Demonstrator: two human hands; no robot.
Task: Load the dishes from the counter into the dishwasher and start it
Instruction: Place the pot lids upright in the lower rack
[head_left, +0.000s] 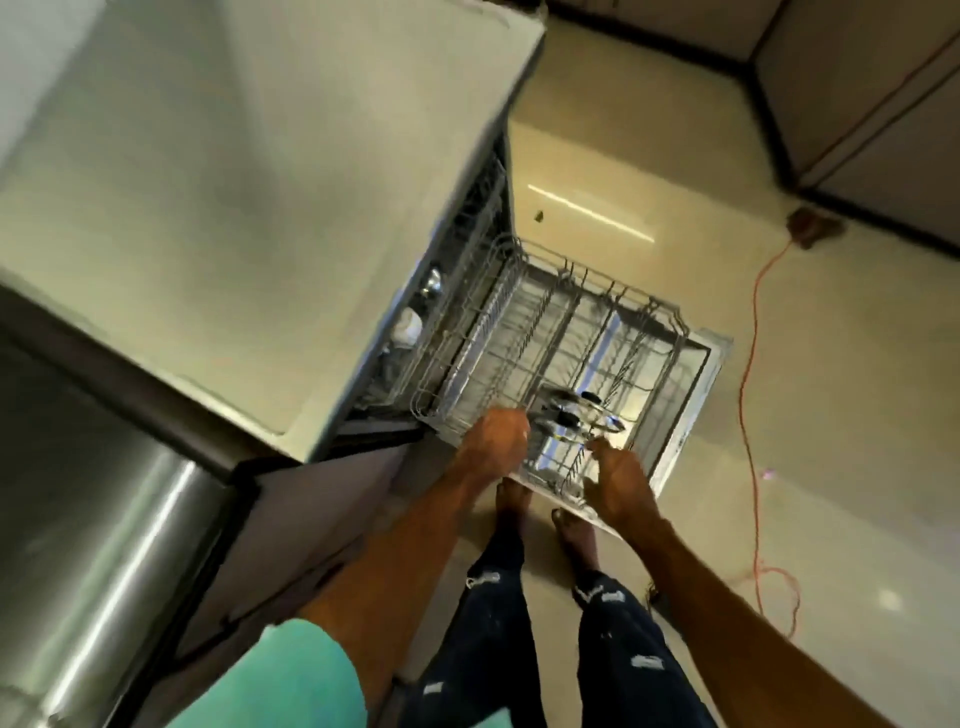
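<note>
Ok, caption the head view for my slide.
Person's left hand and right hand at the pulled-out dishwasher rack beside metal utensils.

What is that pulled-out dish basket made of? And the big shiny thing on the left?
The rack looks like grey coated wire: a thin see-through grid. The appliance front is probably brushed stainless steel: silvery, with streaky reflections.

Dim yellowish light, motion blur, floor glare streak, wide-angle warping

Head-worn wide-angle view, tilted, looking steeply down past pale beige countertop onto pulled-out grey wire dishwasher rack, close below.
</note>
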